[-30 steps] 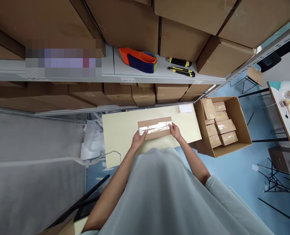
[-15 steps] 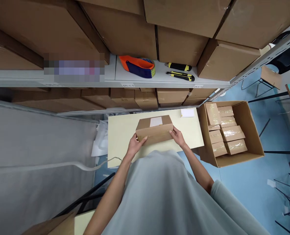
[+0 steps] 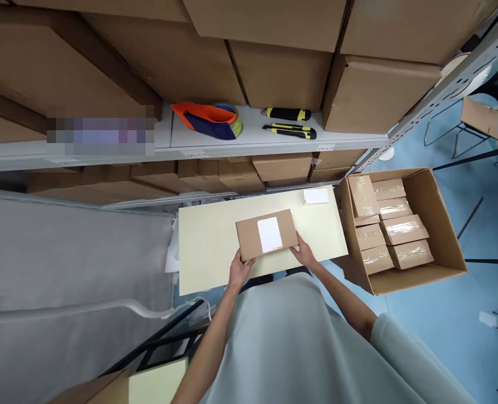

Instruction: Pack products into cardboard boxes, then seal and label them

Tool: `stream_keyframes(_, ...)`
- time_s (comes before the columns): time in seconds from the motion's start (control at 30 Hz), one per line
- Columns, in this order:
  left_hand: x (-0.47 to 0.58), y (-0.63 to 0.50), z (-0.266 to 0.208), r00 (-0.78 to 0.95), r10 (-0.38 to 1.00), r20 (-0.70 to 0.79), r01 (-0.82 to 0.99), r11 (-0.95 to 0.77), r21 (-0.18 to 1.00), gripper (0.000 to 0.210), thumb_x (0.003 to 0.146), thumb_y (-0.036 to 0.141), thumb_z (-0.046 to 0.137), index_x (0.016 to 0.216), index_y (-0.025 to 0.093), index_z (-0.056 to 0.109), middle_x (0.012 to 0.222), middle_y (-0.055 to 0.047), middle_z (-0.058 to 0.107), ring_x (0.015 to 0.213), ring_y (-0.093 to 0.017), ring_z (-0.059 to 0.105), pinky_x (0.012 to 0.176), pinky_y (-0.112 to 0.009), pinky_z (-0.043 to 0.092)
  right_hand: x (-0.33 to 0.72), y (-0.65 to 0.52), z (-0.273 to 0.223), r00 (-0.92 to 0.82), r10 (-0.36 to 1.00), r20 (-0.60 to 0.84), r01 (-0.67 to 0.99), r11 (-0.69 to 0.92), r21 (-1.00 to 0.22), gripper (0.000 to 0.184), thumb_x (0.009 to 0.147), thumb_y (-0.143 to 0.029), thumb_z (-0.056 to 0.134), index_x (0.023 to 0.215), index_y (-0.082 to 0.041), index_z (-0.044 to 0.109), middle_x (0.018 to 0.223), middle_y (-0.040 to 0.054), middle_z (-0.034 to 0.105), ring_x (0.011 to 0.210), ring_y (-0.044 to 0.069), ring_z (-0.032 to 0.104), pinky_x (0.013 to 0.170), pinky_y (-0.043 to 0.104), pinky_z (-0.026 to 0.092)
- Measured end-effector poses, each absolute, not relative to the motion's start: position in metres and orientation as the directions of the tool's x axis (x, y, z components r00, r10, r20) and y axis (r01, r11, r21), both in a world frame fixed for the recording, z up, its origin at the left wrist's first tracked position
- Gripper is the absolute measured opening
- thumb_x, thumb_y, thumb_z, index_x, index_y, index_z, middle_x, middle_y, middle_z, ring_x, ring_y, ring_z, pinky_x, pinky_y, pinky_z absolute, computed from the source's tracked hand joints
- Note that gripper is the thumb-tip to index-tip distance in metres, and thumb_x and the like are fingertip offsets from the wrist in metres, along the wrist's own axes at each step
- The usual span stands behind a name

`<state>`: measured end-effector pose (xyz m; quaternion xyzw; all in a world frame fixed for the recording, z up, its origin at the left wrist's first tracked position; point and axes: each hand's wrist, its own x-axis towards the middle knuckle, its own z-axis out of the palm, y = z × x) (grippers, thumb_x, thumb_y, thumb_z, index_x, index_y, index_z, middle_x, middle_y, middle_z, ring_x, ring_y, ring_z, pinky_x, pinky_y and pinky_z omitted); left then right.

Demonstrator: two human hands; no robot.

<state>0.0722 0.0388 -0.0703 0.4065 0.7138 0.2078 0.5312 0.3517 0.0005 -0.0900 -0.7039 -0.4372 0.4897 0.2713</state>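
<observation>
Carton (image 3: 248, 238) has turned, label (image 3: 270, 234) up, near open box (image 3: 436, 219).

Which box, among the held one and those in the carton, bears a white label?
The box held in the left hand and right hand: its white label faces up; boxes in the carton show tape instead.

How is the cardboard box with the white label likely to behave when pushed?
The box would probably feel stiff: its edges look straight between the left hand and right hand. It seems unlikely to roll, given its flat top and square corners. Weight is uncertain, as its contents are hidden.
</observation>
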Motion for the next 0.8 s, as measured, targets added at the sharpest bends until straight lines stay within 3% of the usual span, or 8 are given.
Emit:
stream_keyframes(0.13, 0.076, 0.032, -0.056, -0.122, 0.826, -0.551, 0.394, 0.549, 0.737, 0.072, 0.078, 0.028, 0.075, 0.148, 0.018, 0.060, 0.142, -0.017, 0.077, 0.129, -0.031, 0.077, 0.116, -0.047, 0.060, 0.361, 0.004, -0.082, 0.122, 0.911, -0.395, 0.341, -0.412, -0.845, 0.080, 0.097, -0.042, 0.072, 0.172, -0.029, 0.048, 0.146, 0.0088, 0.077, 0.130, 0.033, 0.074, 0.114, 0.050, 0.060)
stream_keyframes(0.27, 0.071, 0.027, -0.042, -0.110, 0.852, -0.512, 0.427, 0.506, 0.750, 0.073, 0.080, 0.041, 0.080, 0.149, 0.022, 0.064, 0.135, -0.015, 0.080, 0.126, -0.033, 0.078, 0.111, -0.050, 0.064, 0.372, 0.004, -0.060, 0.147, 0.940, -0.306, 0.354, -0.339, -0.872, 0.070, 0.098, -0.040, 0.073, 0.165, -0.029, 0.057, 0.138, 0.0070, 0.081, 0.129, 0.033, 0.075, 0.113, 0.046, 0.061)
stream_keyframes(0.47, 0.075, 0.021, -0.005, -0.007, 0.874, -0.486, 0.439, 0.440, 0.784, 0.087, 0.082, 0.057, 0.081, 0.159, 0.022, 0.060, 0.152, -0.016, 0.073, 0.135, -0.036, 0.074, 0.121, -0.055, 0.058, 0.388, -0.040, -0.016, 0.316, 0.905, -0.285, 0.339, -0.388, -0.857, 0.049, 0.102, -0.041, 0.070, 0.150, -0.032, 0.072, 0.130, 0.0005, 0.084, 0.127, 0.032, 0.076, 0.111, 0.043, 0.061)
stream_keyframes(0.63, 0.103, 0.001, 0.019, 0.166, 0.867, -0.470, 0.398, 0.377, 0.836, 0.079, 0.084, 0.058, 0.080, 0.152, 0.020, 0.065, 0.153, -0.015, 0.072, 0.139, -0.036, 0.072, 0.125, -0.053, 0.055, 0.392, -0.122, 0.024, 0.490, 0.833, -0.258, 0.263, -0.423, -0.867, 0.049, 0.104, -0.043, 0.064, 0.152, -0.034, 0.071, 0.127, -0.0012, 0.086, 0.124, 0.033, 0.079, 0.111, 0.050, 0.064)
stream_keyframes(0.8, 0.157, -0.025, 0.028, 0.406, 0.847, -0.344, 0.360, 0.197, 0.912, 0.071, 0.094, 0.064, 0.072, 0.152, 0.024, 0.064, 0.157, -0.013, 0.070, 0.149, -0.035, 0.064, 0.126, -0.051, 0.054, 0.388, -0.209, 0.051, 0.691, 0.681, -0.242, 0.157, -0.469, -0.869, 0.058, 0.102, -0.043, 0.062, 0.159, -0.032, 0.065, 0.146, 0.0009, 0.078, 0.129, 0.034, 0.078, 0.109, 0.053, 0.066)
